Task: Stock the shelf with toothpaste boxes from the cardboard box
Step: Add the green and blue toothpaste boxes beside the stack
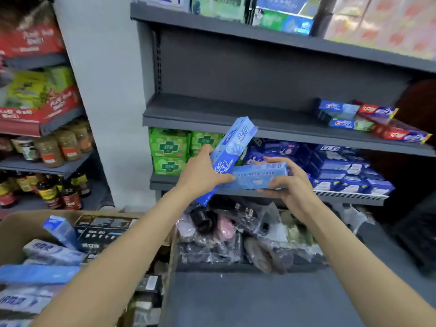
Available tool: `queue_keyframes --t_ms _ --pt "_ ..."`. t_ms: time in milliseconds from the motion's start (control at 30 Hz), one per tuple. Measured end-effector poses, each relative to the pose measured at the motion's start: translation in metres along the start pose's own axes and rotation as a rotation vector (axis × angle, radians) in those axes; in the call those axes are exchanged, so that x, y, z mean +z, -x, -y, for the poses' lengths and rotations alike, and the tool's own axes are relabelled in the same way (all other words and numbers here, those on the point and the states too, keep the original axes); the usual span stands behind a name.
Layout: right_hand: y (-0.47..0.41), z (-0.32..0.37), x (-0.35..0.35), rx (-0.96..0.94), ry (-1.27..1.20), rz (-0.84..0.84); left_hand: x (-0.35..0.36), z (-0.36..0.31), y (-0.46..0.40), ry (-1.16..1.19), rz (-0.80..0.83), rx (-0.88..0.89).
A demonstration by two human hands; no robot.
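My left hand grips a light blue toothpaste box that tilts up toward the grey middle shelf. My right hand holds a second blue toothpaste box level, crossing under the first. Both boxes hang in the air just below the shelf's front edge. At the lower left the open cardboard box holds several more blue, white and dark toothpaste boxes. On the right end of the middle shelf lie several blue and red toothpaste boxes.
Green packs and dark blue packs fill the shelf below. Bagged goods lie in the bottom bin. Jars and bottles stand on the left rack. The upper shelf carries more boxes.
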State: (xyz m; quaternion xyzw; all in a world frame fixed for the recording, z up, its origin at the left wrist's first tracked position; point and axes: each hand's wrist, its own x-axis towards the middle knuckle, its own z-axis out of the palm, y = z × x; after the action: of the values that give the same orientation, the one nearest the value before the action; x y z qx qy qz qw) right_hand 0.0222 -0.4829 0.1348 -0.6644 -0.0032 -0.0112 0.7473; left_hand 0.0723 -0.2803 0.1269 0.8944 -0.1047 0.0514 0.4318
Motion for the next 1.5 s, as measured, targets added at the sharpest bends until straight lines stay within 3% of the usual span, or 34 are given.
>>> queue_keyframes --t_ms 200,333,433,567,733,967,1500 --pt "-0.025 0.023 -0.092 -0.09 0.089 0.096 0.051 -0.066 -0.048 -0.168 0.039 0.127" --pt "-0.068 0.028 -0.152 0.09 -0.082 0.228 0.09 -0.091 -0.089 -0.282 -0.085 0.171" --pt "-0.109 0.034 -0.185 0.268 -0.089 0.077 0.118 -0.109 -0.131 -0.36 -0.126 0.232" --pt "-0.163 0.051 -0.23 0.228 -0.114 -0.118 0.155 -0.136 -0.197 -0.33 -0.097 0.287" --pt "-0.209 0.066 -0.301 0.112 0.005 -0.173 0.188 -0.163 -0.276 -0.21 -0.09 0.246" --pt "-0.26 0.082 -0.386 -0.013 0.258 -0.093 0.249 -0.201 -0.346 -0.1 -0.039 0.155" --pt "-0.42 0.115 -0.569 -0.168 0.121 -0.087 0.375 -0.29 -0.445 -0.256 -0.178 -0.083"
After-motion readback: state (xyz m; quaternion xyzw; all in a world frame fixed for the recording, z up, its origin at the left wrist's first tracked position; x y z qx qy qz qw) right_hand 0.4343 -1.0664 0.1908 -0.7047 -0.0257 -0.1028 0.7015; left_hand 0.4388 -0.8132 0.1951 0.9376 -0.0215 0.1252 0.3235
